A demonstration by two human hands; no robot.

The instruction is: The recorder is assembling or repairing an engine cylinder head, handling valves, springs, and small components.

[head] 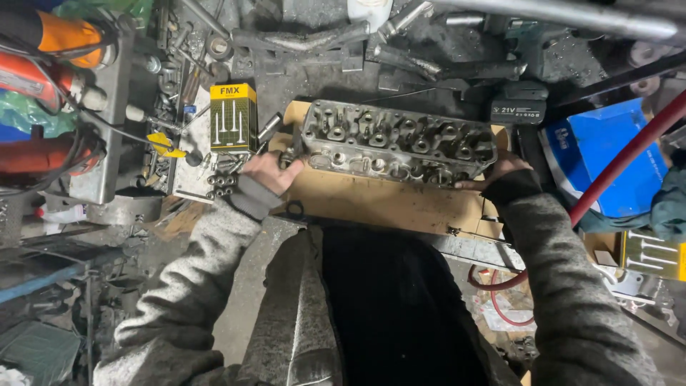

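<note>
A grey metal cylinder head [397,143] lies lengthwise on a sheet of brown cardboard [386,204] on the workbench. My left hand [270,170] grips its left end, fingers curled around the corner. At the opposite end, my right hand [500,174] holds the right near corner, partly hidden by a dark cuff. Both arms wear grey fleece sleeves.
A yellow and black box [233,116] stands left of the head, with several small metal parts [221,184] in front of it. Orange power tools [50,64] lie far left. A cordless tool battery [519,109], a blue box [607,154] and a red hose [622,161] sit right.
</note>
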